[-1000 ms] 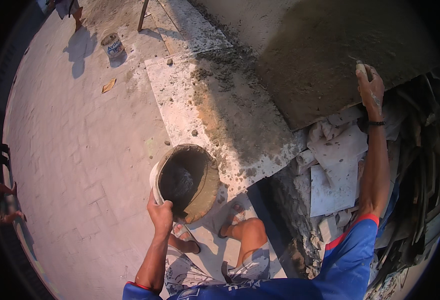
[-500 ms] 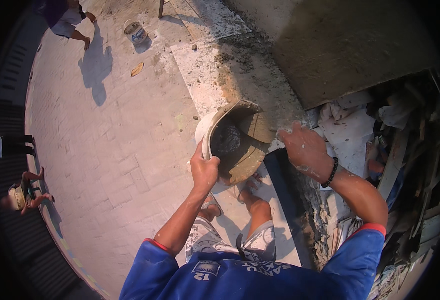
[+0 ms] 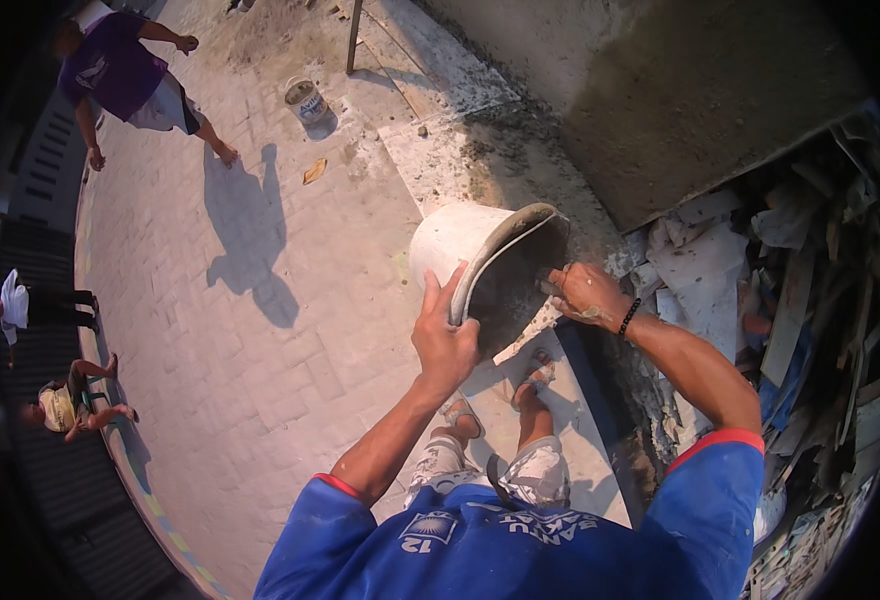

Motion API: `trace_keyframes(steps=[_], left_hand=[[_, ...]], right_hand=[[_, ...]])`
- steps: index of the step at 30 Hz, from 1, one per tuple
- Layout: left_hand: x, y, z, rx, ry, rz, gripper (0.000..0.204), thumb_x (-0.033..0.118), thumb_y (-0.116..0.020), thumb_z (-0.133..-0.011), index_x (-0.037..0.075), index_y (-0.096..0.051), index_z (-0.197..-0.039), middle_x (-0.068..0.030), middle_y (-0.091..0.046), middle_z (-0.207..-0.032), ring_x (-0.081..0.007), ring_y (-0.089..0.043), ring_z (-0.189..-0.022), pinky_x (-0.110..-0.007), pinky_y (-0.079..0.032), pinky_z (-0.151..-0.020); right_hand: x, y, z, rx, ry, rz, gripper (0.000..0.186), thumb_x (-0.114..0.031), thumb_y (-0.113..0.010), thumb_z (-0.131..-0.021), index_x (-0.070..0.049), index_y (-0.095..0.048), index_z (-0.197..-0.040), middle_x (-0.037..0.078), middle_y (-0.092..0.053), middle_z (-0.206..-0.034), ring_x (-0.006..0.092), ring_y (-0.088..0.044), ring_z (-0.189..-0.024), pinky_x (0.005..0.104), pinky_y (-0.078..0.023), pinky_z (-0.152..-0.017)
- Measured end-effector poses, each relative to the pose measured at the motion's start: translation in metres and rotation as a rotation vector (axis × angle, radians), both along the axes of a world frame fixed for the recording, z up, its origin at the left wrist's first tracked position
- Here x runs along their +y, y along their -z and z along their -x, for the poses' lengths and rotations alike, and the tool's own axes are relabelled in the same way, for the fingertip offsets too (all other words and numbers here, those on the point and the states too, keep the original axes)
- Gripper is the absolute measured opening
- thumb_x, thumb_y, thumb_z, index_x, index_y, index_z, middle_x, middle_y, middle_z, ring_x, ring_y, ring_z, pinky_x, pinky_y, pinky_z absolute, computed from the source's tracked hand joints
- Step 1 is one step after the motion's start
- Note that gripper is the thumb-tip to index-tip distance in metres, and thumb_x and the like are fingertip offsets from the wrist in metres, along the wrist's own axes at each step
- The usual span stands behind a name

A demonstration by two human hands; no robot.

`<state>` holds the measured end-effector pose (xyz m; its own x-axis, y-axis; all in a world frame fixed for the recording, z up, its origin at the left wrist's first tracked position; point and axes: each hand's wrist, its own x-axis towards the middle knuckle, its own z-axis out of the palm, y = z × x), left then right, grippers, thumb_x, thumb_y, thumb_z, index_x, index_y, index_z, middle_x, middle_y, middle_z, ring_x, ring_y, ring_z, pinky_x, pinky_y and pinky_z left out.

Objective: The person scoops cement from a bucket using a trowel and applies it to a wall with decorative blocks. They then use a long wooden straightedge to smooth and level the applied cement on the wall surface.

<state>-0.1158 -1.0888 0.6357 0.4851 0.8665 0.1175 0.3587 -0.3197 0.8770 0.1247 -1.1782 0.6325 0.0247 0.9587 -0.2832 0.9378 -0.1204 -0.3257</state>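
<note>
A pale bucket (image 3: 452, 238), its rim and inside coated with grey mortar, tilts in front of me with its mouth turned to the right. My left hand (image 3: 447, 335) grips the rim on the near left side, thumb over the edge. At the mouth's right side is my right hand (image 3: 592, 296), its fingers curled closed and smeared with mortar. A small dark piece shows at those fingers; what they hold is mostly hidden in the bucket's shadow. The bucket's inside is too dark to make out its contents.
Scrap wood and rubble (image 3: 790, 290) heap up at the right, below a grey wall (image 3: 720, 100). A mortar-spattered board (image 3: 440, 165) lies ahead. Beyond it stand a small bucket (image 3: 306, 100) and a thin post (image 3: 354, 35). A person in purple (image 3: 125, 70) walks far left; two others are at the left edge.
The bucket has turned, showing more of its pale outer side. My right hand has come in closer to its mouth. The person in purple has come further into view.
</note>
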Motion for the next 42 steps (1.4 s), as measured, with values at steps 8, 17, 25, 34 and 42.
trace_keyframes(steps=[8, 17, 25, 34, 42], left_hand=[[0.028, 0.011, 0.037, -0.071, -0.058, 0.081, 0.068, -0.003, -0.052, -0.068, 0.011, -0.055, -0.134, -0.0322, -0.051, -0.129, -0.0278, -0.067, -0.094, -0.030, -0.051, -0.075], [0.054, 0.056, 0.026, -0.340, -0.360, 0.500, 0.054, -0.006, -0.047, -0.068, -0.007, -0.054, -0.122, -0.0104, -0.064, -0.101, -0.0171, -0.060, -0.087, -0.027, -0.047, -0.081], [0.024, 0.154, 0.027, -0.228, -0.588, 0.530, 0.056, -0.008, -0.046, -0.066, -0.005, -0.053, -0.122, -0.0113, -0.063, -0.106, -0.0197, -0.059, -0.094, -0.027, -0.045, -0.087], [-0.034, 0.209, 0.015, -0.049, -0.763, 0.616, 0.058, -0.009, -0.047, -0.064, -0.006, -0.052, -0.122, -0.0132, -0.063, -0.108, -0.0226, -0.062, -0.094, -0.030, -0.047, -0.087], [-0.054, 0.197, -0.026, -0.059, -0.837, 0.674, 0.057, -0.009, -0.049, -0.066, -0.006, -0.053, -0.122, -0.0128, -0.064, -0.107, -0.0224, -0.062, -0.094, -0.029, -0.047, -0.087]], right_hand=[[-0.011, 0.061, 0.065, 0.477, 0.224, -0.206, 0.037, -0.023, -0.067, -0.076, 0.000, -0.064, -0.104, 0.023, -0.066, -0.089, 0.0376, -0.065, -0.085, 0.0409, -0.052, -0.078], [0.012, 0.010, 0.016, 0.453, 0.305, -0.157, 0.046, -0.015, -0.071, -0.075, -0.002, -0.061, -0.118, 0.021, -0.067, -0.106, 0.0315, -0.068, -0.093, 0.0369, -0.053, -0.078], [0.056, 0.018, -0.089, 0.490, 0.209, -0.088, 0.049, -0.018, -0.071, -0.075, 0.000, -0.052, -0.117, 0.020, -0.063, -0.092, 0.0344, -0.063, -0.089, 0.0404, -0.049, -0.077], [0.097, 0.130, -0.349, 0.067, 0.856, -0.411, 0.037, -0.020, -0.066, -0.082, 0.004, -0.063, -0.110, 0.019, -0.068, -0.092, 0.0267, -0.067, -0.082, 0.0369, -0.050, -0.073], [0.048, 0.042, -0.290, 0.247, 0.586, -0.039, 0.040, -0.020, -0.066, -0.082, 0.003, -0.060, -0.115, 0.015, -0.068, -0.094, 0.0242, -0.066, -0.077, 0.0344, -0.051, -0.070]])
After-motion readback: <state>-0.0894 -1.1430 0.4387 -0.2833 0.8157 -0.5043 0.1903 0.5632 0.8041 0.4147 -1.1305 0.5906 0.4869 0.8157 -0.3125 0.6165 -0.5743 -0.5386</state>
